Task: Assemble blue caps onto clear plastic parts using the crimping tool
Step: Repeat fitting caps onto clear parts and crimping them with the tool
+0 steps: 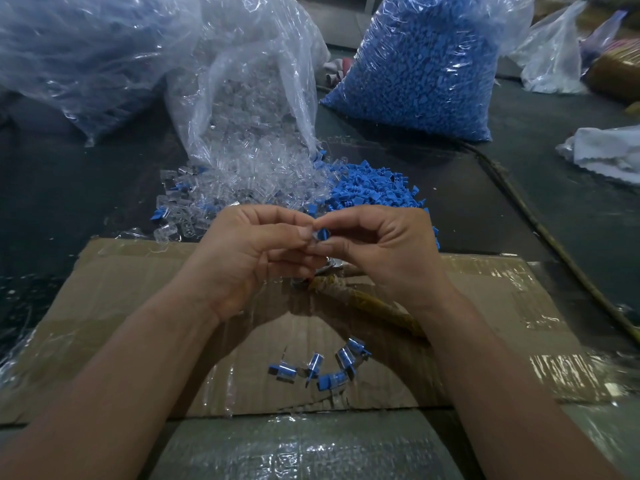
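Dark bench (519, 188) fills the view, with a flattened, tape-covered cardboard sheet (138, 289) lying on its near part. At the back stand three plastic sacks. The clear bag (249, 81) in the middle spills loose clear parts (221, 188) toward the cardboard. The bag of blue caps (426, 64) stands to its right, and a crumpled bag (79, 53) with bluish contents lies to the left. Just beside the clear parts lies a loose pile of blue caps (370, 185), the two heaps touching and partly mixed.

Both hands meet above the far edge of the cardboard. The left hand (256, 251) has its fingers curled and pinches a clear part (314, 238) between thumb and fingertips, though only a sliver of it shows. The right hand (384, 247) pinches a blue cap (324, 233) between thumb and forefinger, held against the clear part.

Beneath the hands, on the cardboard, lies the crimping tool (360, 297). Its metal head is mostly hidden and its handle, wrapped in yellowish tape, points toward the right.

Nearer the person, five or so assembled pieces (320, 367) lie scattered close together on the cardboard. A cable (540, 230) runs along the bench on the right, and a white cloth (606, 154) lies beyond it.
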